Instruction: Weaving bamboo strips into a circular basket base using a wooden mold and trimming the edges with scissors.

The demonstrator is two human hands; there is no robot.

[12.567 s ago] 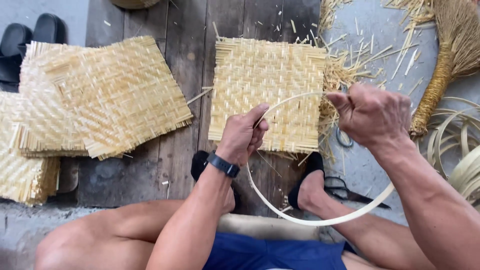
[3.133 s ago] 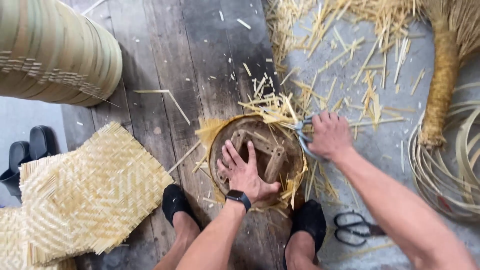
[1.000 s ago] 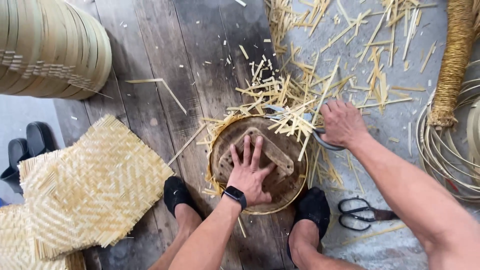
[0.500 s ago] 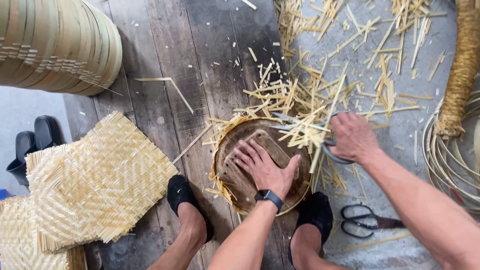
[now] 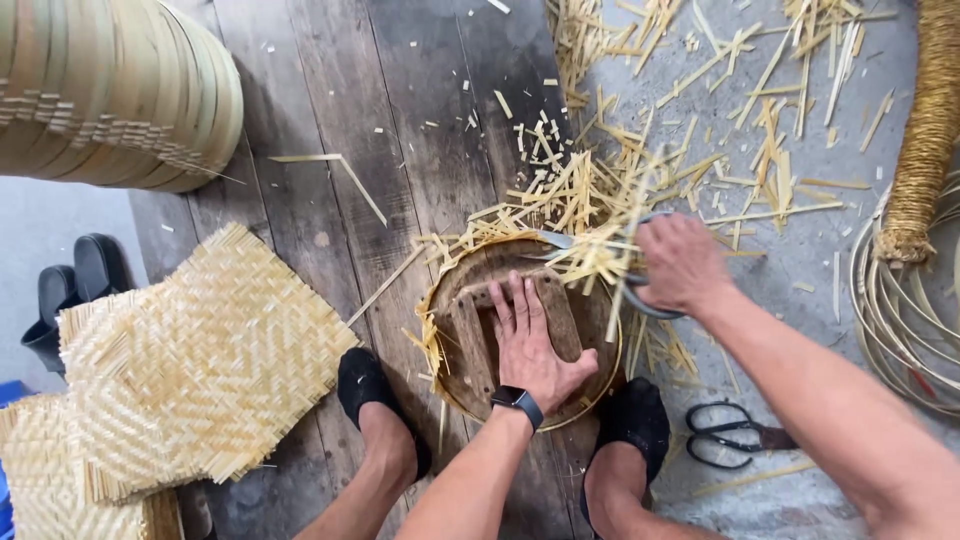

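Observation:
My left hand [image 5: 532, 345] presses flat on a round dark wooden form [image 5: 472, 340] that sits on the plank floor between my feet. A thin bamboo hoop [image 5: 440, 290] and the frayed edge of a woven mat ring the form. My right hand [image 5: 680, 262] grips grey shears [image 5: 560, 242] whose blades reach into the projecting bamboo strips at the form's top right edge. Cut bamboo strip ends [image 5: 600, 190] lie scattered just beyond it.
A stack of woven bamboo mats [image 5: 190, 360] lies at left. Finished round baskets [image 5: 110, 90] stand at the upper left. Black scissors [image 5: 735, 440] rest by my right foot. Coiled rattan hoops [image 5: 905, 310] and a bound straw bundle [image 5: 925, 130] are at right. Black sandals [image 5: 70, 295] sit at far left.
My left hand has turned on the wooden form, fingers now pointing up. My right hand with the shears has shifted along the rim, and more cut strips lie around it.

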